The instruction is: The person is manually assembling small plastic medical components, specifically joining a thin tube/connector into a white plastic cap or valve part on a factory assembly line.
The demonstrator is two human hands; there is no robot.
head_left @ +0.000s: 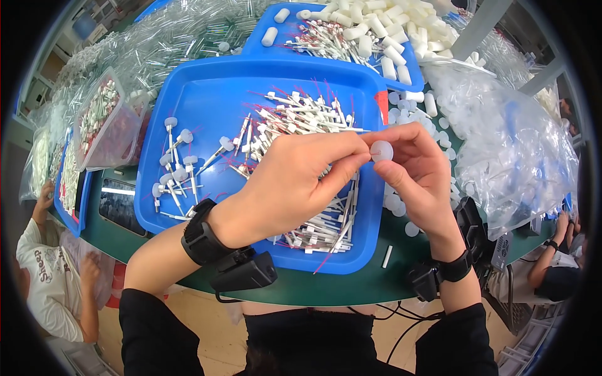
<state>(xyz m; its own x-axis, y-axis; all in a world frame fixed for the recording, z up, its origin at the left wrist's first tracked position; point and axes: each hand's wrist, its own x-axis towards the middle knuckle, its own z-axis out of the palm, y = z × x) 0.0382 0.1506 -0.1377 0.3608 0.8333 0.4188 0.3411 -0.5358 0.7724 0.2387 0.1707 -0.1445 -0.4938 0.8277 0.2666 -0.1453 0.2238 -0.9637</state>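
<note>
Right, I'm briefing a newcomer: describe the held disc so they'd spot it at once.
Find the big blue tray in the centre. Over its right side, the right hand holds a round whitish disc. Unlike the loose discs on the table, it's held up, red strands showing.

Your pic's bright, evenly lit; glare on the clear plastic bag at R, reflections on the phone at L. Ctr's sharp, rim's soft; fisheye bows your table, corners go blk.

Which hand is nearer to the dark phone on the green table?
Left. The left hand is right of the phone, over the front blue tray; the right hand is farther right.
</note>
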